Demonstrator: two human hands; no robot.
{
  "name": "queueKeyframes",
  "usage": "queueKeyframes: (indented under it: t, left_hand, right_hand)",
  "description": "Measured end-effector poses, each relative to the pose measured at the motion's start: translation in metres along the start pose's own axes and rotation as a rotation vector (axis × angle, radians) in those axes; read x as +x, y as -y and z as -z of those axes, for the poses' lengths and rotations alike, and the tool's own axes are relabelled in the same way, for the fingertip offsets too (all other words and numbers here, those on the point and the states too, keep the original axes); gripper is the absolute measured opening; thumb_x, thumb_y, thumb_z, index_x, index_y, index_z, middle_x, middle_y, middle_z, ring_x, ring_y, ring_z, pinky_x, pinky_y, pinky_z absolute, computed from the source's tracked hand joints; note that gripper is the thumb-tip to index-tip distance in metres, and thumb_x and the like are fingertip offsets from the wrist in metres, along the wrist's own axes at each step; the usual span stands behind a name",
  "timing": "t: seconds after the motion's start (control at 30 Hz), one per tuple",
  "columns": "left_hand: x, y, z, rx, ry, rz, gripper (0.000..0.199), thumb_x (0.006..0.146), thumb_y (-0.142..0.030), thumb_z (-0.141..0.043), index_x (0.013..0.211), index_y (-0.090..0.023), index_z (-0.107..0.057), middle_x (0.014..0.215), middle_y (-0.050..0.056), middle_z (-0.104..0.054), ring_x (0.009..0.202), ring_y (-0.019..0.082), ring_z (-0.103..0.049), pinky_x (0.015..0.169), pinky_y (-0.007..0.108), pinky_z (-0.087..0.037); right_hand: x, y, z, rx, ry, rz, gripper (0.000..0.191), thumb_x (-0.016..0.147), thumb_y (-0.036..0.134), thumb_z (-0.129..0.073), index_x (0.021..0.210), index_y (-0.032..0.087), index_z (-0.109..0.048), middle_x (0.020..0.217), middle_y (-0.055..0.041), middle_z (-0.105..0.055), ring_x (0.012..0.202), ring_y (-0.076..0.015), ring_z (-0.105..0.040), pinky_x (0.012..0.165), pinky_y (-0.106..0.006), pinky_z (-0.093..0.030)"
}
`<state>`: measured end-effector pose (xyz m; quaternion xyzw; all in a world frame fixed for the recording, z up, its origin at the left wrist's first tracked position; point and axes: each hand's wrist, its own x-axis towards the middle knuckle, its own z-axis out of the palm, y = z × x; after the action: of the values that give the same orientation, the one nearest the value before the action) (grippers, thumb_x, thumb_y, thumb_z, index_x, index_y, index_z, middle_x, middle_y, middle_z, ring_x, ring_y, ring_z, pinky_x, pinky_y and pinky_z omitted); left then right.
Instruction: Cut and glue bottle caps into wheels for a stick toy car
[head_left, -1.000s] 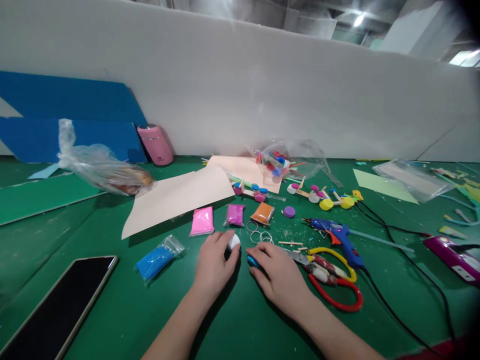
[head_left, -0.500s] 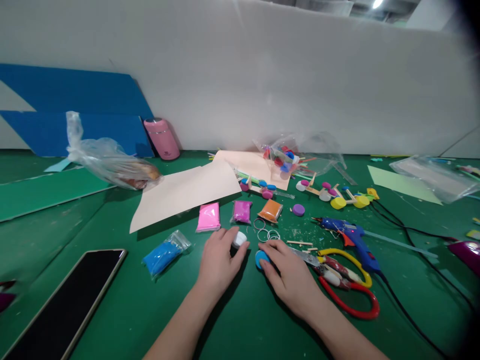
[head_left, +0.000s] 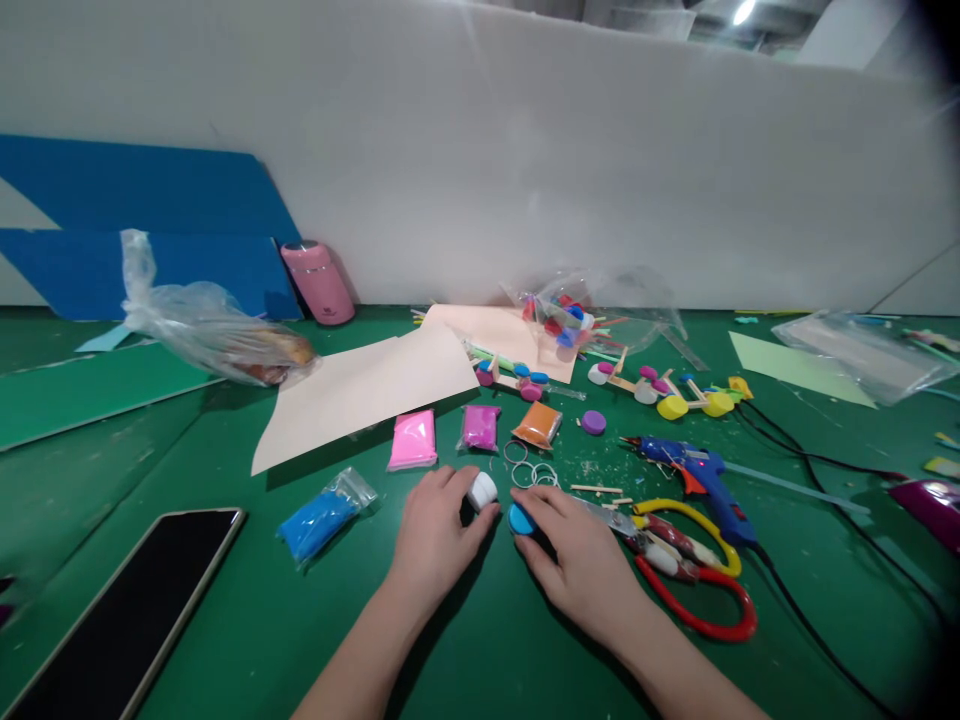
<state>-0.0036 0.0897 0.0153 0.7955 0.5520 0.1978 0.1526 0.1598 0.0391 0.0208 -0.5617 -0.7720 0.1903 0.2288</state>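
Observation:
My left hand [head_left: 444, 520] has its thumb and fingers closed around a white bottle cap [head_left: 483, 490] just above the green table. A blue bottle cap [head_left: 519, 519] sits between the thumb and fingers of my right hand [head_left: 574, 540]. The two caps are a short gap apart. Beyond them lie thin white rings [head_left: 544, 474] and small packets of clay-like stuff: pink [head_left: 414, 440], magenta [head_left: 480, 427] and orange [head_left: 538, 425]. Scissors [head_left: 694, 570] with red and yellow handles lie beside my right hand, their blades partly hidden by it.
A blue glue gun [head_left: 697, 470] with a black cord lies at right. Small stick-and-cap models [head_left: 517, 378], a purple cap [head_left: 593, 422] and paper [head_left: 375, 390] lie further back. At left are a blue packet [head_left: 319, 525], a phone [head_left: 135, 600] and a pink flask [head_left: 321, 283].
The white cap in my left hand has tilted, showing more of its top. My right thumb has shifted lower on the blue cap. The whole view has moved slightly.

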Motion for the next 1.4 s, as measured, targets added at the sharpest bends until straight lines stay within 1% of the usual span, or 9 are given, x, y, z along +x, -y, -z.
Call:
queueKeyframes:
  t: [0.13, 0.3, 0.4, 0.53, 0.7, 0.87, 1.0, 1.2, 1.4]
  left_hand:
    - [-0.002, 0.000, -0.002, -0.007, 0.001, 0.020, 0.037, 0.074, -0.031, -0.052, 0.107, -0.014, -0.052, 0.092, 0.010, -0.060, 0.088, 0.026, -0.053, 0.074, 0.037, -0.042]
    - [-0.003, 0.000, -0.002, -0.022, 0.010, 0.029, 0.043, 0.072, -0.033, -0.054, 0.110, -0.014, -0.050, 0.096, 0.011, -0.059, 0.090, 0.026, -0.053, 0.076, 0.038, -0.042]
    - [-0.003, -0.002, 0.001, -0.035, 0.009, 0.033, 0.044, 0.071, -0.033, -0.055, 0.111, -0.014, -0.049, 0.095, 0.010, -0.056, 0.087, 0.025, -0.053, 0.073, 0.037, -0.044]
    - [-0.002, -0.004, 0.002, -0.037, -0.006, 0.031, 0.043, 0.070, -0.034, -0.055, 0.109, -0.015, -0.051, 0.090, 0.008, -0.052, 0.084, 0.024, -0.053, 0.072, 0.037, -0.044]
    - [-0.004, -0.005, 0.001, -0.053, -0.037, -0.023, 0.040, 0.072, -0.028, -0.051, 0.110, -0.016, -0.051, 0.095, 0.009, -0.050, 0.088, 0.024, -0.051, 0.075, 0.039, -0.044]
    - [-0.006, -0.005, -0.001, -0.083, -0.099, -0.109, 0.039, 0.070, -0.023, -0.051, 0.109, -0.017, -0.051, 0.101, 0.010, -0.048, 0.098, 0.025, -0.047, 0.080, 0.040, -0.041]
    - [-0.005, -0.006, -0.001, -0.111, -0.130, -0.155, 0.038, 0.070, -0.022, -0.052, 0.108, -0.020, -0.052, 0.102, 0.009, -0.048, 0.099, 0.025, -0.047, 0.080, 0.040, -0.041]
    - [-0.005, -0.005, 0.000, -0.103, -0.134, -0.144, 0.032, 0.072, -0.023, -0.051, 0.103, -0.018, -0.054, 0.101, 0.010, -0.049, 0.097, 0.025, -0.048, 0.080, 0.041, -0.040]
    - [-0.005, -0.004, 0.000, -0.134, -0.131, -0.131, 0.029, 0.074, -0.024, -0.050, 0.102, -0.018, -0.055, 0.099, 0.009, -0.051, 0.095, 0.025, -0.048, 0.079, 0.041, -0.040]
  right_hand:
    - [0.001, 0.001, 0.003, -0.007, -0.023, -0.020, 0.044, 0.078, 0.019, -0.047, 0.122, 0.018, -0.043, 0.111, -0.0092, -0.051, 0.099, -0.0222, -0.048, 0.082, -0.035, -0.042]
    - [-0.010, -0.002, 0.020, -0.018, -0.058, -0.085, 0.045, 0.078, 0.025, -0.049, 0.122, 0.022, -0.041, 0.118, -0.0077, -0.047, 0.105, -0.0223, -0.046, 0.085, -0.035, -0.042]
    - [-0.031, -0.017, 0.034, -0.071, -0.100, -0.169, 0.039, 0.080, 0.027, -0.046, 0.119, 0.024, -0.043, 0.117, -0.0073, -0.048, 0.102, -0.0217, -0.049, 0.082, -0.035, -0.045]
    - [-0.069, -0.051, 0.045, -0.192, -0.238, -0.233, 0.032, 0.081, 0.028, -0.044, 0.112, 0.020, -0.048, 0.108, -0.0087, -0.053, 0.100, -0.0223, -0.049, 0.083, -0.037, -0.043]
    - [-0.098, -0.071, 0.049, -0.316, -0.212, -0.241, 0.034, 0.081, 0.025, -0.041, 0.115, 0.021, -0.047, 0.114, -0.0094, -0.047, 0.105, -0.0228, -0.046, 0.086, -0.039, -0.042]
    - [-0.098, -0.074, 0.051, -0.381, -0.184, -0.266, 0.037, 0.080, 0.026, -0.041, 0.116, 0.021, -0.048, 0.115, -0.0094, -0.047, 0.104, -0.0232, -0.047, 0.083, -0.037, -0.044]
    - [-0.099, -0.081, 0.052, -0.403, -0.134, -0.265, 0.041, 0.078, 0.026, -0.044, 0.118, 0.019, -0.047, 0.115, -0.0098, -0.049, 0.104, -0.0235, -0.048, 0.084, -0.037, -0.044]
    - [-0.103, -0.095, 0.053, -0.382, -0.106, -0.248, 0.039, 0.080, 0.029, -0.043, 0.117, 0.018, -0.046, 0.114, -0.0105, -0.051, 0.104, -0.0227, -0.049, 0.085, -0.037, -0.043]
    - [-0.109, -0.108, 0.051, -0.377, -0.155, -0.201, 0.036, 0.082, 0.029, -0.042, 0.117, 0.018, -0.046, 0.113, -0.0114, -0.052, 0.103, -0.0237, -0.049, 0.085, -0.039, -0.042]
